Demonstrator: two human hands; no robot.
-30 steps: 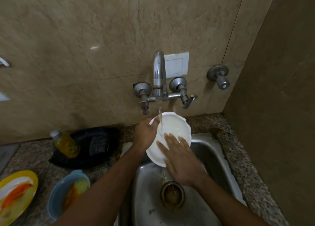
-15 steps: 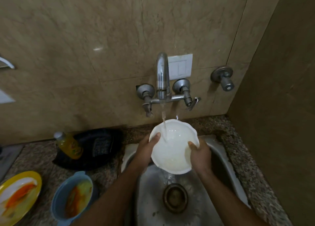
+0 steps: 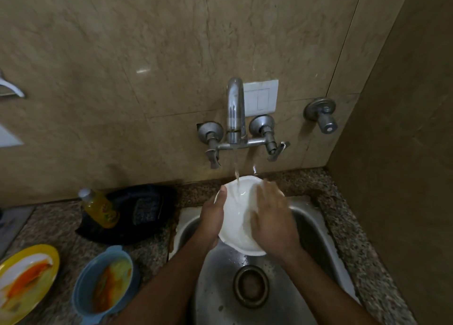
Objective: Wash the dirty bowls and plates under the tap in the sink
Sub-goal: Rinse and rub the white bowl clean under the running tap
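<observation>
A white scalloped bowl (image 3: 239, 212) is held tilted over the steel sink (image 3: 316, 229), and water runs into it from the tap (image 3: 234, 109). My left hand (image 3: 212, 218) grips the bowl's left rim, thumb on the edge. The flat fingers of my right hand (image 3: 272, 219) lie across the inside of the bowl on its right half. On the counter at the left wait a dirty blue bowl (image 3: 83, 283) with orange smears and a dirty yellow plate (image 3: 49, 253).
A yellow bottle (image 3: 100, 208) leans on a black cloth (image 3: 144, 212) beside the sink. The drain (image 3: 251, 286) sits at the sink's middle. A granite counter (image 3: 343, 226) surrounds the sink, with walls close behind and to the right.
My right hand moved from the bowl's right rim onto its inner surface, fingers flat. The bowl stays under the running water in my left hand.
</observation>
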